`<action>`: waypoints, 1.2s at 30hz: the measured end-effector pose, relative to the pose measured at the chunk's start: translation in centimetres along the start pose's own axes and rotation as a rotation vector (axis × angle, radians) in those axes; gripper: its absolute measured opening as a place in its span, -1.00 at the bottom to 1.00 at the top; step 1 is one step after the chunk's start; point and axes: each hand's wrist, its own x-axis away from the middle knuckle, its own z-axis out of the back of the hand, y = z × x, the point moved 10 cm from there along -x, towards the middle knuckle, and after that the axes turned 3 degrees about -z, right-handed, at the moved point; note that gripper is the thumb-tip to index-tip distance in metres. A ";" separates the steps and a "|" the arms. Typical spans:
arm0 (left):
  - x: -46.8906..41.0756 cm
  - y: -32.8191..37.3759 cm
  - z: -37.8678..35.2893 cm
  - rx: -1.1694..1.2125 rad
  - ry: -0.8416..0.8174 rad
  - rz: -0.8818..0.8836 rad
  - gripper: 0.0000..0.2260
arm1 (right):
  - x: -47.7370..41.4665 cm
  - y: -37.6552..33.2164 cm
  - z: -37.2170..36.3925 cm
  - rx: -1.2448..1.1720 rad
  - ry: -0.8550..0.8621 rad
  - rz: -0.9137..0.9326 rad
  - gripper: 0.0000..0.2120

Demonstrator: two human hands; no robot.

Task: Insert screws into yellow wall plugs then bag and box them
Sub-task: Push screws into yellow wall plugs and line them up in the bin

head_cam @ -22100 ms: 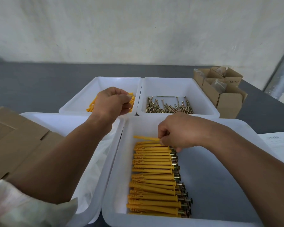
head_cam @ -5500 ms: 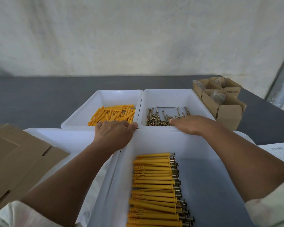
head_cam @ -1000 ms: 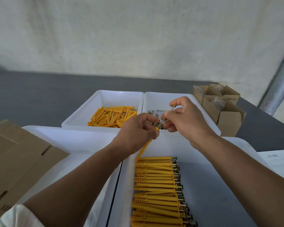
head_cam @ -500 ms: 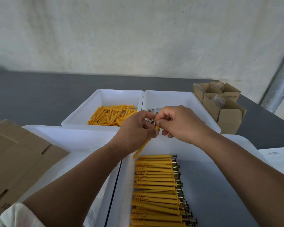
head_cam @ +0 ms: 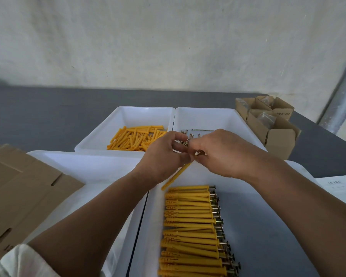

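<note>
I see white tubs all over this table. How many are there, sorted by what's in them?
Plug tub, holding loose yellow plugs: 1
Screw tub, holding loose screws: 1
Finished tub, holding a row of plugs with screws in: 1
Near left tub, contents unclear: 1
Total: 4 tubs

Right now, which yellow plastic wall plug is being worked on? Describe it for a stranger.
In the near right white plastic tray lies a row of screw-fitted plugs. Above it, the left hand grips one yellow plastic wall plug, the right hand pinching a brass screw. That plug alone slants, lifted.
</note>
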 end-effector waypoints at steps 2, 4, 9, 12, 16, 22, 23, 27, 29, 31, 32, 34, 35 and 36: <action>0.0 -0.1 0.1 0.025 0.008 0.018 -0.63 | 0.1 0.3 -0.3 0.012 -0.044 -0.022 -0.83; 0.0 -0.1 0.2 0.037 0.012 0.026 -0.66 | 0.2 0.5 -0.2 0.019 -0.063 -0.038 -0.79; 0.1 -0.2 0.2 0.046 0.010 0.030 -0.71 | 0.6 0.4 0.1 0.062 -0.084 -0.068 -0.78; 0.1 -0.2 0.2 0.053 0.013 0.027 -0.72 | 1.0 0.4 -0.4 0.087 -0.152 -0.089 -0.79; 0.1 -0.3 0.2 0.062 0.016 0.024 -0.74 | 1.6 0.2 -1.8 0.151 -0.280 -0.090 -0.77; 0.0 -0.2 0.2 0.056 0.017 0.017 -0.74 | 1.8 -0.6 -3.4 0.239 -0.388 -0.044 -0.74; 0.0 -0.2 0.2 0.056 0.017 0.015 -0.74 | 1.8 -0.6 -3.6 0.251 -0.400 -0.039 -0.74; 0.1 -0.1 0.2 0.046 0.016 0.014 -0.74 | 2.1 -0.4 -4.7 0.302 -0.461 -0.039 -0.75; 0.1 -0.1 0.2 0.043 0.016 0.016 -0.73 | 2.1 -0.4 -5.0 0.335 -0.467 -0.034 -0.74; 0.1 -0.1 0.2 0.047 0.018 0.020 -0.74 | 2.1 -0.3 -5.4 0.362 -0.488 -0.026 -0.74; 0.2 -0.1 0.2 0.049 0.019 0.021 -0.75 | 2.1 -0.3 -5.7 0.374 -0.503 -0.022 -0.74; 0.2 -0.1 0.3 0.042 0.021 0.022 -0.75 | 2.2 -0.3 -6.0 0.383 -0.527 -0.023 -0.74; 0.2 0.0 0.3 0.037 0.023 0.022 -0.74 | 2.2 -0.2 -6.0 0.381 -0.535 -0.025 -0.74; 0.2 0.0 0.3 0.032 0.024 0.021 -0.74 | 2.2 -0.2 -5.9 0.372 -0.539 -0.026 -0.73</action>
